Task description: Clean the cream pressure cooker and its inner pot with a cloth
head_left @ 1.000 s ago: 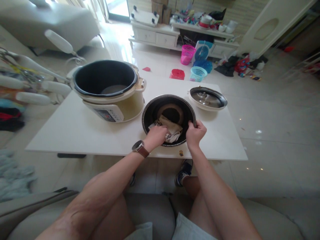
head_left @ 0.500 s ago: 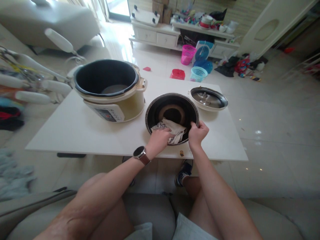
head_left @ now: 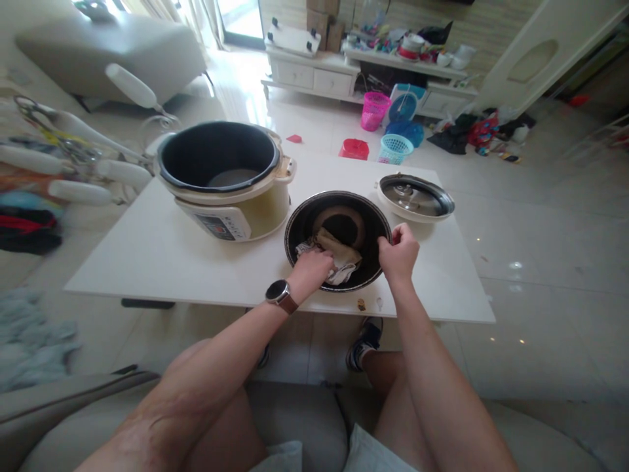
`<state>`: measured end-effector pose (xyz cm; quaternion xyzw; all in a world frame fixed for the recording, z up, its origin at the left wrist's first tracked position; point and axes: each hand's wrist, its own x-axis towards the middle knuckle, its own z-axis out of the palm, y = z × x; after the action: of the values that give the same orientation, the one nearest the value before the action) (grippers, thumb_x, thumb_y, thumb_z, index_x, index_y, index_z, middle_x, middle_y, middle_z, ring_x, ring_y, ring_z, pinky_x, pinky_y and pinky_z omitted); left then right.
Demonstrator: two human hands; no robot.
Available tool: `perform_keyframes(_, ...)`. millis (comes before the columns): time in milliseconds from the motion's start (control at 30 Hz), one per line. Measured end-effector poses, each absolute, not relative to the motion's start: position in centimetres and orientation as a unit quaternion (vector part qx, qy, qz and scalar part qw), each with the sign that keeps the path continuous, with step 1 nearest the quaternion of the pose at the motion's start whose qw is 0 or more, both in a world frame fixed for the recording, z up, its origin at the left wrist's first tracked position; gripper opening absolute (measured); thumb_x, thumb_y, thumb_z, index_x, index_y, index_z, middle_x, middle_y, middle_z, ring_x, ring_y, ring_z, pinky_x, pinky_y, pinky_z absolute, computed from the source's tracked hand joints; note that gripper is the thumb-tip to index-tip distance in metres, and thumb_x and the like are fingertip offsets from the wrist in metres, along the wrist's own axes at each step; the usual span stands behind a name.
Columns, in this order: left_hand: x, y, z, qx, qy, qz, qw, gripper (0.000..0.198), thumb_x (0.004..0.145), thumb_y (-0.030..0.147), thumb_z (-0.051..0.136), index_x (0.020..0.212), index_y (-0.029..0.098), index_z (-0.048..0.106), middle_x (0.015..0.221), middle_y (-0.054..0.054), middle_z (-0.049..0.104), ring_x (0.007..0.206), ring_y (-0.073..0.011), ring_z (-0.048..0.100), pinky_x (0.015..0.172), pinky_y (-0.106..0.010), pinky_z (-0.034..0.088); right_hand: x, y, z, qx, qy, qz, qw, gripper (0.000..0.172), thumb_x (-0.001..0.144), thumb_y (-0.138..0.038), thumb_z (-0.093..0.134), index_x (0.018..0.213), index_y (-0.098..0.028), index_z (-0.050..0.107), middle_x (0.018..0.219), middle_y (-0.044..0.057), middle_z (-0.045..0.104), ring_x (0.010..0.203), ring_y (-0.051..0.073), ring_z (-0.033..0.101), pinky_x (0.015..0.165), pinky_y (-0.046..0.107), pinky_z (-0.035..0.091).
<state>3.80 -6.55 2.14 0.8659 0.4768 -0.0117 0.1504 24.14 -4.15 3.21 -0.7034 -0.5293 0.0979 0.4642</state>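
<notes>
A black round inner pot (head_left: 363, 217) sits on the white table (head_left: 157, 262) in front of me. My left hand (head_left: 310, 268), with a watch on its wrist, is closed on a crumpled beige cloth (head_left: 335, 252) pressed against the pot's inside near its front wall. My right hand (head_left: 399, 252) is closed on the pot's right rim. A cream rice cooker body (head_left: 230, 177) with a dark cavity stands to the left of the pot.
A metal lid (head_left: 415, 196) lies upside down at the table's far right. A white drying rack (head_left: 73, 164) with clothes stands to the left. Pink and blue baskets (head_left: 388, 124) and a white cabinet are on the floor beyond. My knees are below the table edge.
The cloth under my left hand has shifted about inside the pot. My right hand has slid a little further up the right rim. The view has moved slightly.
</notes>
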Motion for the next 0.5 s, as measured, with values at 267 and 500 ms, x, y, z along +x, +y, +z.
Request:
perform_keyframes(267, 4.2, -6.4, 1.3, 0.874, 0.465, -0.011, 0.138, 0.034, 0.100, 0.010, 0.050, 0.110, 0.015, 0.082, 0.114, -0.016, 0.076, 0.111, -0.0319, 0.071, 0.093, -0.040, 0.053, 24.1, -4.3, 4.5, -0.676, -0.571, 0.095, 0.455, 0.035, 0.073, -0.016, 0.056, 0.057, -0.025, 0.027, 0.054, -0.008, 0.022, 0.058, 0.011, 0.025, 0.059, 0.032, 0.021)
perform_keyframes(500, 5.2, -6.3, -0.7, 0.857, 0.475, 0.062, 0.189, 0.045, 0.091, 0.002, 0.051, 0.120, 0.021, 0.079, 0.118, -0.012, 0.078, 0.110, -0.0275, 0.074, 0.095, -0.036, 0.055, 24.4, -4.2, 3.3, -0.655, -0.533, 0.131, 0.519, 0.037, 0.071, -0.016, 0.056, 0.056, -0.025, 0.023, 0.055, -0.009, 0.020, 0.057, 0.010, 0.022, 0.058, 0.031, 0.018)
